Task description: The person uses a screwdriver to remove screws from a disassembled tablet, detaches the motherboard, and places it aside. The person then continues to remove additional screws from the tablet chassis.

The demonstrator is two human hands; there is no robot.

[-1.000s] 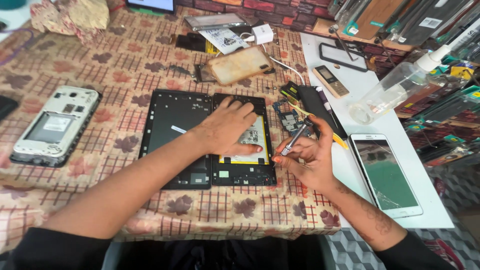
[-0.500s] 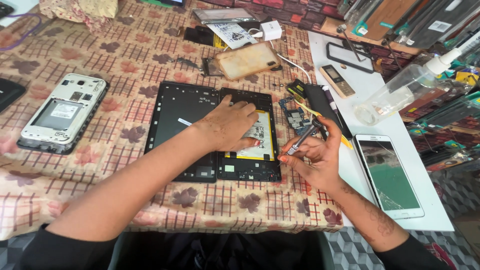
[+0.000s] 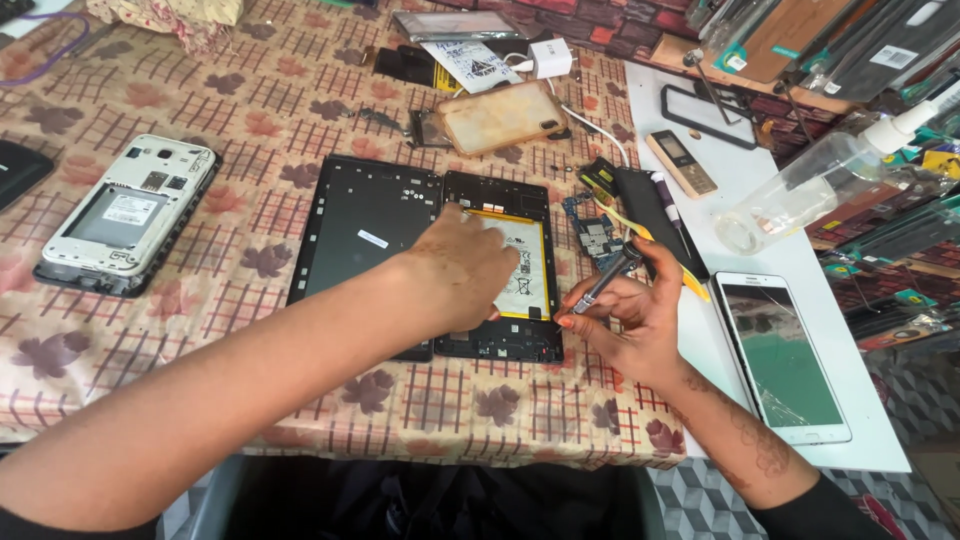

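Left hand (image 3: 462, 272) lies palm-down, fingers loose and gripping nothing, on the opened black tablet with its white battery (image 3: 510, 265). Right hand (image 3: 632, 318), palm up just right of the tablet, pinches a thin metal screwdriver (image 3: 606, 279).

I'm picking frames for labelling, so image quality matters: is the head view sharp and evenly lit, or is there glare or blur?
Head view: even, soft light with faint shadows; the opened tablet under the left hand is sharp; the tool in the right hand is slightly soft; mild sheen on the cracked white phone; edges bow a little from the wide lens.
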